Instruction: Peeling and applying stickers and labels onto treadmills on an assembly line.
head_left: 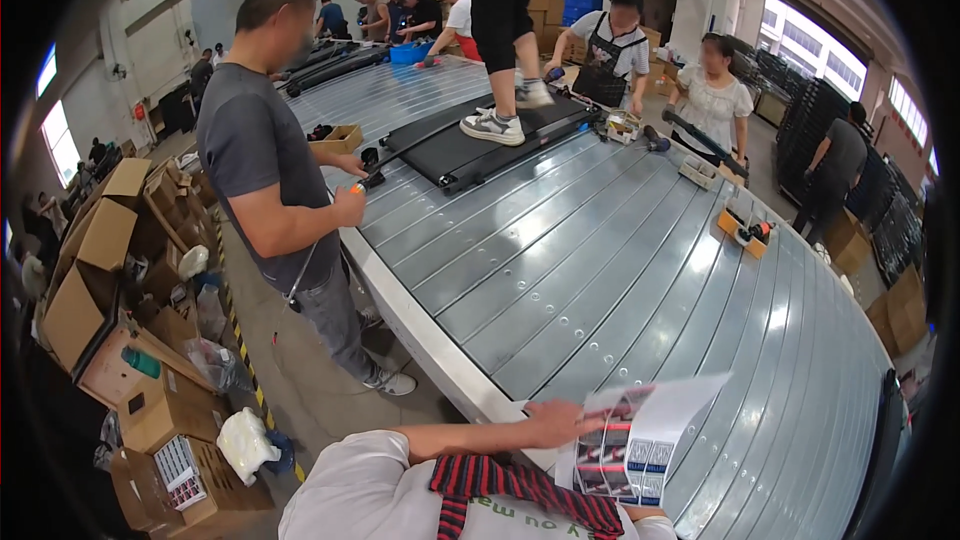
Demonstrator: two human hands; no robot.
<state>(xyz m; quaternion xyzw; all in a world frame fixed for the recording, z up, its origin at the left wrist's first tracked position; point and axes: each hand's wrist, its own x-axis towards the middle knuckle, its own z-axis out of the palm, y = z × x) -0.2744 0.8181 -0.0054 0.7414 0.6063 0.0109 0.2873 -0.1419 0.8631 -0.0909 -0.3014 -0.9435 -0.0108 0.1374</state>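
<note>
My left hand [556, 424] reaches across my front, its fingers closed on the left edge of a sheet of printed labels [622, 450]. Rows of small pictures and dark blocks cover the sheet, and its white upper right corner [700, 395] curls up over the metal table. Below the sheet shows a bit of my right arm [645, 513]; the right hand itself is hidden behind the paper, so its fingers cannot be seen.
The slatted metal table [540, 285] stretches ahead. A person in grey [262, 140] stands at its left edge holding a tool. Another stands on a black treadmill deck [440, 145]. An orange tool box [745, 233] sits on the right. Open cartons [180, 410] crowd the left floor.
</note>
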